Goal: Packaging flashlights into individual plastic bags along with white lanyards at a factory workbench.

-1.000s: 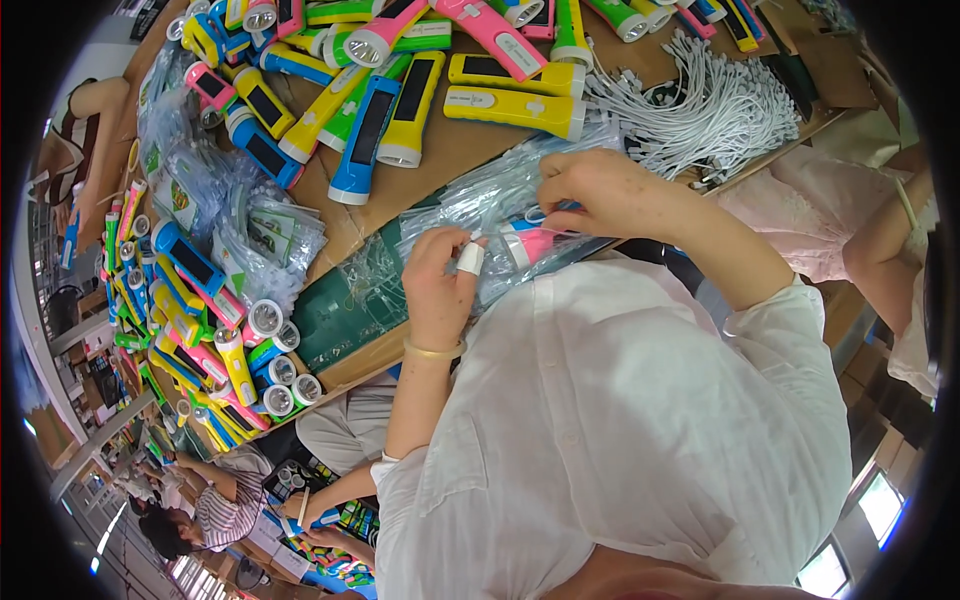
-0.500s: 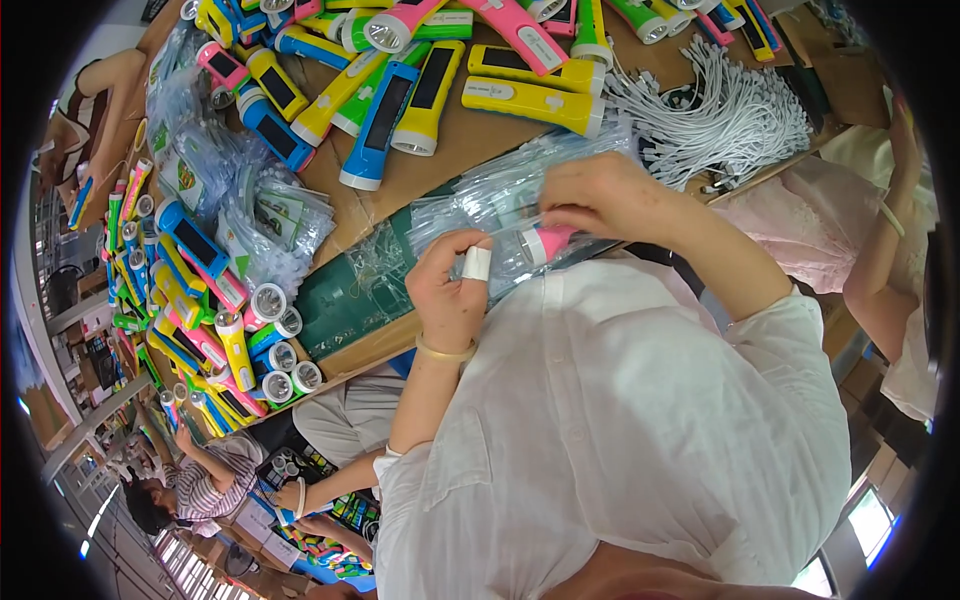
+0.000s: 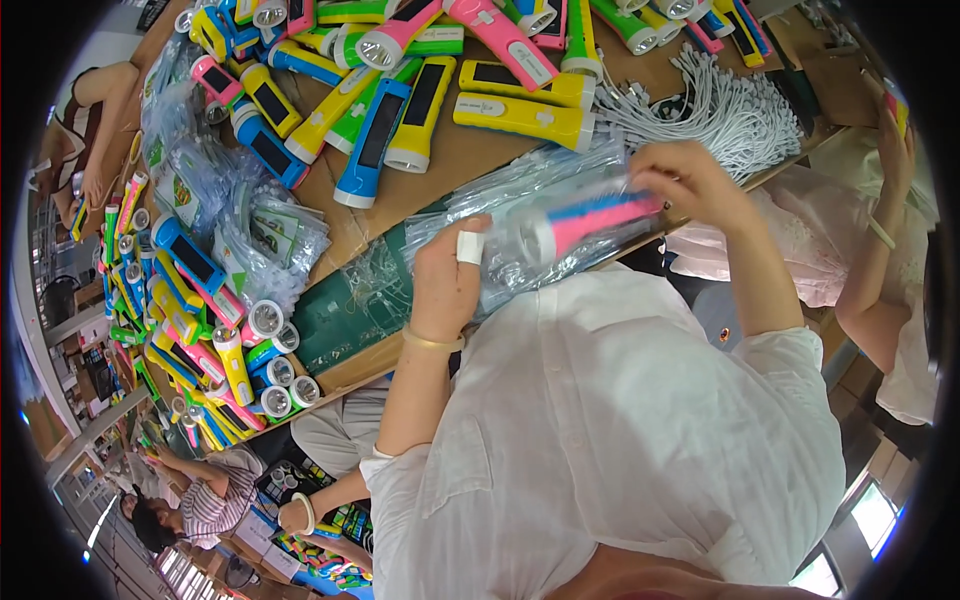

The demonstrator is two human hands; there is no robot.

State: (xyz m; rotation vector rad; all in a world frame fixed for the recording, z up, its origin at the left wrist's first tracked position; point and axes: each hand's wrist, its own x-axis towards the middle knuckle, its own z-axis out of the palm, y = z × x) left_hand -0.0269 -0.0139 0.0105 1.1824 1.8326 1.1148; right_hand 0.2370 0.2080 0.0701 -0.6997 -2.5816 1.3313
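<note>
Both hands (image 3: 447,280) hold pink flashlight (image 3: 600,221) inside clear bag (image 3: 520,215).

Glossy plastic flashlight (image 3: 590,222); clear crinkly plastic bag (image 3: 520,200); matt cardboard tabletop (image 3: 470,155).

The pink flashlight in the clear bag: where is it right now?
Head view, centre-right: the pink flashlight is held between the left hand and right hand, over the clear bags at the table edge.

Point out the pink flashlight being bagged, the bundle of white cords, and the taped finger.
pink flashlight (image 3: 600,222), head view, mid-body.
white cords (image 3: 715,110), head view, bundle middle.
taped finger (image 3: 470,247), head view, white tape.
</note>
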